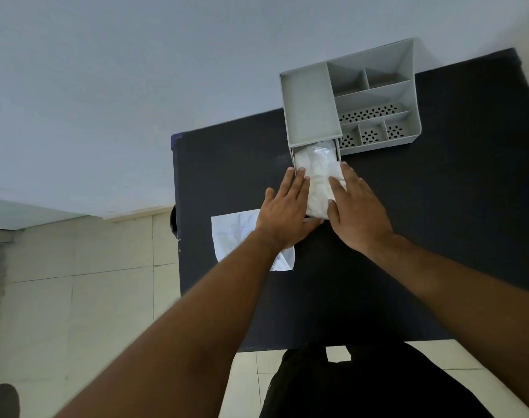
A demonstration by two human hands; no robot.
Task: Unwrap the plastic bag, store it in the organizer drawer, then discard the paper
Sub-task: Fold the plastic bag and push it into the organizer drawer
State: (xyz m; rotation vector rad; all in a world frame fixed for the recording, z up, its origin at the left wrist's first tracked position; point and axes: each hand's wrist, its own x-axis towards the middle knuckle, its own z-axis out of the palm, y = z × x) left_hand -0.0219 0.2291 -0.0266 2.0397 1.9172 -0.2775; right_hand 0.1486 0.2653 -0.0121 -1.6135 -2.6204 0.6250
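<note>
Both our hands flat on plastic bag (317, 176), which sits in pulled-out drawer (293, 164) of grey organizer (377, 95), up at 1 o'clock on dark bench (438, 221). Left hand (284, 212) on bag's 9 o'clock side, fingers (297, 182) pressed together, palm down. Right hand (358, 209) on 3 o'clock side, fingers held close too, not pinching anything. Paper (233, 233) lies flat on bench at 7 o'clock of drawer, partly under left wrist.

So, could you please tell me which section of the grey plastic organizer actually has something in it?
Only the pulled-out drawer at the grey plastic organizer's front-left, which holds the crumpled clear plastic bag; every open-top compartment looks empty.
</note>
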